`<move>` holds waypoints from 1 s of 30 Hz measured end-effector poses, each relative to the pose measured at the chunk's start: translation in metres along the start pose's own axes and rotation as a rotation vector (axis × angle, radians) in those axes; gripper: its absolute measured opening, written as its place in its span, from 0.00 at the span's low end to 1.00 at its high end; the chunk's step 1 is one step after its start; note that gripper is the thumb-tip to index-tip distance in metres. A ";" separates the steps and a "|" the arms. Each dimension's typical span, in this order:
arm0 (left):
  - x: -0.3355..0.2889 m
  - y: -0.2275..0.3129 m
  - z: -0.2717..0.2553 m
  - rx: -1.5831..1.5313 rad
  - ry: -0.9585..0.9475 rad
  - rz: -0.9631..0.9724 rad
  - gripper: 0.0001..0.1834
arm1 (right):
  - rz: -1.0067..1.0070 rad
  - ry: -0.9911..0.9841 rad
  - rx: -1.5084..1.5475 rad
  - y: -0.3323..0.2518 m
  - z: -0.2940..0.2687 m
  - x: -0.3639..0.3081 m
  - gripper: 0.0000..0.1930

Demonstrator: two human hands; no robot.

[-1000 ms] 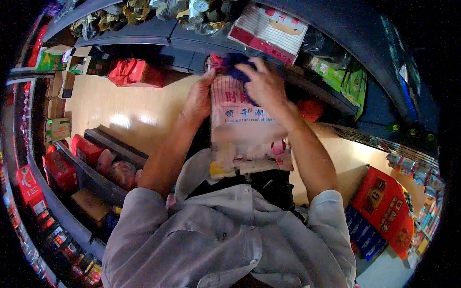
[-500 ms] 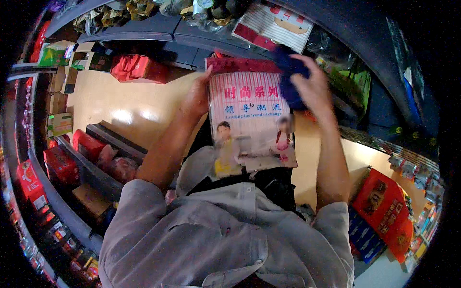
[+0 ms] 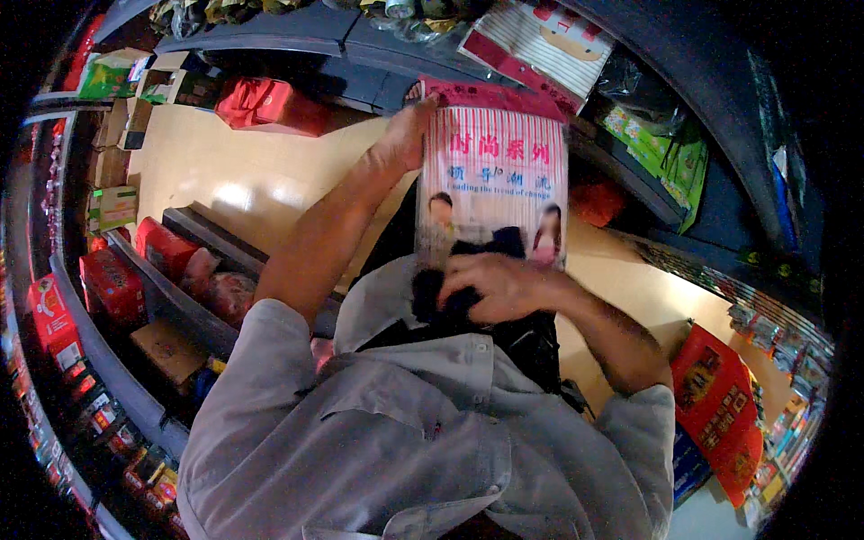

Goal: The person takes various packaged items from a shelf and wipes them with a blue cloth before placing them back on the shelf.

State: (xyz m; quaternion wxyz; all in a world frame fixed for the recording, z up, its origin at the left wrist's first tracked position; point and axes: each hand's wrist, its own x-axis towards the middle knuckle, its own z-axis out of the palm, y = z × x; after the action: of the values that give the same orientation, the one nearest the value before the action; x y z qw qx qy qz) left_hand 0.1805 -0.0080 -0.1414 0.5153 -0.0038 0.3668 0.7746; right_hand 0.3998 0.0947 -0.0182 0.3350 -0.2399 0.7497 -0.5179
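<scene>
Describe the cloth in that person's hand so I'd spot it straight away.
Start at the person's grey shirt, then go up to the striped pink-and-white package. Over the package's lower end, in the right hand, is a crumpled cloth. Its dark navy colour sets it apart from the pale package.

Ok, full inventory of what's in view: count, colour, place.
Flat printed package: 1, pink-and-white striped, centre
Cloth: 1, dark blue, over its lower part
Second striped package: 1, white and dark red, upper shelf
Gift box: 1, red, upper left
Soft packs: several, green, right shelf
Large carton: 1, red, lower right
Small boxes: several, red, left
Shelving: several, dark grey, around
Floor: 1, pale tan, beneath
Shirt: 1, grey, foreground
Left hand: 1, bare, package's upper left
Right hand: 1, bare, on cloth
</scene>
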 end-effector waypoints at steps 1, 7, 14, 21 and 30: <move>0.000 0.000 -0.002 0.087 -0.019 0.062 0.13 | -0.050 -0.036 0.121 -0.001 -0.018 -0.011 0.19; -0.016 0.015 0.022 0.201 0.154 0.071 0.25 | 0.097 0.785 -0.457 0.013 -0.119 -0.046 0.19; 0.007 0.003 -0.022 -0.145 -0.154 -0.076 0.17 | 0.273 0.687 -0.754 0.061 -0.061 -0.050 0.21; -0.006 -0.003 0.018 0.063 0.145 0.088 0.17 | 0.315 0.405 -0.295 0.019 0.018 -0.102 0.23; 0.013 0.002 0.016 -0.048 0.042 0.009 0.16 | 0.143 0.963 -0.452 0.027 -0.085 -0.017 0.24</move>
State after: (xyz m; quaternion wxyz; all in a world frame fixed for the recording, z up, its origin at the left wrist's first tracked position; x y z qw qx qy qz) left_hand 0.1784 0.0116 -0.1333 0.5037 -0.0306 0.3586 0.7854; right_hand 0.3464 0.1685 -0.0191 -0.0725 0.0104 0.9257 -0.3710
